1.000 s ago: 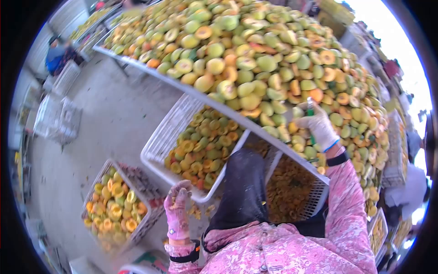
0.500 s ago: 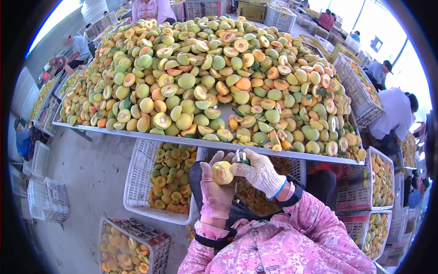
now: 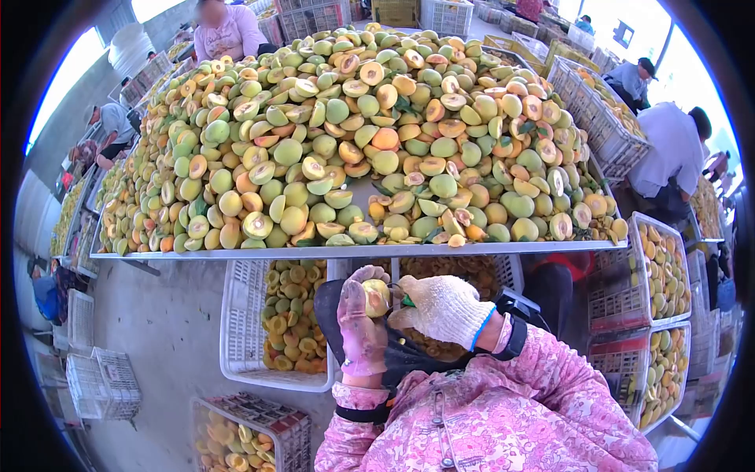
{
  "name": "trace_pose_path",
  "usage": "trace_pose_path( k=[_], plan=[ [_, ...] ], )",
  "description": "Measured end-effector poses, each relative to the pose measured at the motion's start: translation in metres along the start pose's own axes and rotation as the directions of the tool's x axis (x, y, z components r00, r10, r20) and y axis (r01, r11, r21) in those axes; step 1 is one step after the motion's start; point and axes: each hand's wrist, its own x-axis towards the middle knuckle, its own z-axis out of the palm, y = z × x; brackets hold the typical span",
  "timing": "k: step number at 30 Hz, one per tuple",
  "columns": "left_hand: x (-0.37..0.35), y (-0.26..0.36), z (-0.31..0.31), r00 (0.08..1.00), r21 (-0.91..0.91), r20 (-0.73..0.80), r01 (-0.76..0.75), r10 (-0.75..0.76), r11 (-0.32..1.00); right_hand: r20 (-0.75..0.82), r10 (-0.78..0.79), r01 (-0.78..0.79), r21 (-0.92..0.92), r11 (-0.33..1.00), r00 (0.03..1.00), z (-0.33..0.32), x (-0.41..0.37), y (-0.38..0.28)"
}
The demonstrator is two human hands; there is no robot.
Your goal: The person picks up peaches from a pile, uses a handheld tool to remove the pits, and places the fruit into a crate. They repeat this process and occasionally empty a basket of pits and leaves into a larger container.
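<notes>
Fruit [image 3: 377, 299], green tool [image 3: 407, 300] in left, right hands [image 3: 362, 329] [image 3: 446, 308]; far shirt print [image 3: 222, 39] illegible.

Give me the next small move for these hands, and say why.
Probably work the green tool against the fruit with the right hand: the left hand holds the fruit up, and the tool sits close beside it in the right hand's grip. The tool's tip is hidden, so contact cannot be confirmed.

Table [image 3: 314, 253]: heaped fruit [image 3: 314, 141], many halved. Grey floor [image 3: 177, 315]: white crates [image 3: 102, 385], fruit-filled crate [image 3: 295, 440].
</notes>
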Motion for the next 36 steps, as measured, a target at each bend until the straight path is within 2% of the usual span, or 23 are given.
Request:
trace_pose_path(
  k=[5,6,10,13,14,15,16,17,18,21,23,24,28,30,31,33,36],
  plan=[
    [-0.003,-0.006,0.014,0.999,0.085,0.002,0.037,-0.038,0.996,0.06,0.092,-0.098,0.111,0.989,0.994,0.011,0.004,0.01],
    [-0.002,-0.007,0.014,0.999,0.113,0.022,0.031,-0.034,0.993,0.104,0.147,-0.162,0.15,0.975,0.984,0.007,0.005,0.007],
    [0.002,-0.01,0.008,0.998,0.216,0.057,0.026,-0.039,0.976,0.242,0.21,-0.272,0.259,0.927,0.947,0.018,0.015,0.014],
    [0.004,-0.01,0.002,0.991,0.29,0.133,-0.01,-0.03,0.957,0.25,0.119,-0.199,0.323,0.925,0.961,0.031,0.022,0.018],
    [0.006,-0.01,-0.002,0.986,0.349,0.163,-0.03,-0.03,0.937,0.258,0.109,-0.22,0.453,0.864,0.96,0.041,0.024,0.021],
    [0.008,-0.011,-0.006,0.98,0.405,0.196,-0.059,-0.024,0.912,0.25,0.08,-0.189,0.445,0.875,0.965,0.045,0.024,0.023],
    [0.011,-0.014,-0.01,0.977,0.396,0.212,-0.056,-0.032,0.917,0.28,0.11,-0.235,0.466,0.853,0.954,0.042,0.023,0.02],
    [0.013,-0.017,-0.015,0.973,0.386,0.226,-0.05,-0.042,0.921,0.261,0.091,-0.205,0.451,0.869,0.961,0.039,0.021,0.018],
    [0.016,-0.022,-0.022,0.973,0.371,0.224,-0.03,-0.058,0.928,0.31,0.072,-0.204,0.42,0.884,0.948,0.045,0.023,0.021],
    [0.016,-0.028,-0.034,0.976,0.412,0.175,0.049,-0.132,0.91,0.445,0.155,-0.357,0.417,0.836,0.882,0.048,0.02,0.011],
    [0.017,-0.018,-0.028,0.968,0.439,0.168,0.097,-0.188,0.893,0.328,0.065,-0.197,0.389,0.9,0.942,0.083,0.027,0.023],
    [0.019,-0.016,-0.029,0.958,0.427,0.193,0.115,-0.214,0.897,0.408,0.111,-0.337,0.537,0.774,0.906,0.064,0.019,0.011],
    [0.015,-0.009,-0.036,0.921,0.334,0.249,0.21,-0.301,0.919,0.61,0.006,-0.502,0.646,0.575,0.792,0.061,0.008,0.008],
    [0.014,-0.004,-0.032,0.914,0.283,0.251,0.245,-0.318,0.927,0.631,-0.021,-0.56,0.704,0.436,0.776,0.062,0.005,-0.002],
    [0.014,0.001,-0.027,0.927,0.282,0.242,0.215,-0.286,0.935,0.627,-0.019,-0.58,0.731,0.36,0.779,0.06,0.004,-0.003],
    [0.017,-0.001,-0.032,0.929,0.281,0.253,0.197,-0.27,0.939,0.596,-0.046,-0.556,0.771,0.311,0.801,0.071,0.004,-0.007],
    [0.017,0.002,-0.032,0.896,0.335,0.291,0.233,-0.335,0.913,0.57,-0.113,-0.541,0.814,0.21,0.814,0.078,-0.002,-0.009]
  ],
)
